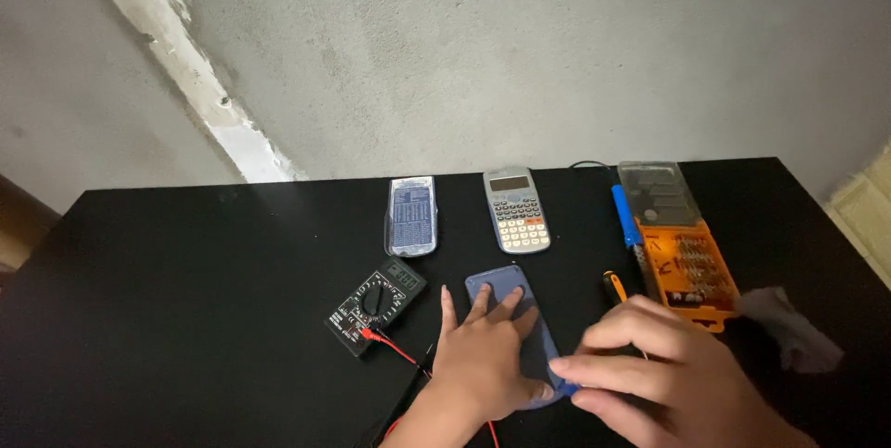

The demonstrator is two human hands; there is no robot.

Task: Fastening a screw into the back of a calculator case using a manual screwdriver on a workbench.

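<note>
Right hand (pixel 664 360): I saw it pinching the near edge of the blue calculator cover (pixel 516 323).
Left hand (pixel 483 355): lay flat, fingers spread, pressing that cover down.
Cover position: front centre of black table (pixel 186 318), below grey calculator (pixel 516 210).

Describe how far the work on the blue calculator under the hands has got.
Done: the orange screwdriver bit case lies open and the black multimeter is out, red lead attached. In hand: the left hand presses flat on the blue slim calculator, lying back side up, while the right hand pinches its near corner. Left: its back looks closed; the grey calculator lies untouched.
</note>
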